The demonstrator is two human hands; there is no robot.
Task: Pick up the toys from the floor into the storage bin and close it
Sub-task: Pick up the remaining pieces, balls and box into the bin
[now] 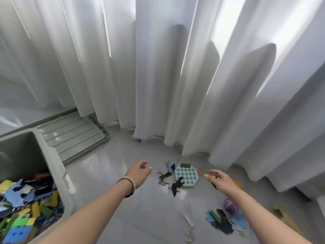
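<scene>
Left hand (140,170) and right hand (218,177) over the floor (123,191), each grip apart and empty, flanking the pop toy (187,175) and puzzle pieces (176,186) lying near the floor's curtained far edge; storage bin (52,155) open, part-filled, leftward, its lid (73,134) just beside.

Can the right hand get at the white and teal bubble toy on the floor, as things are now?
Probably yes. The right hand is open close beside the bubble toy, and nothing tall stands between them. A dark flat piece overlaps only its opposite edge.
</scene>
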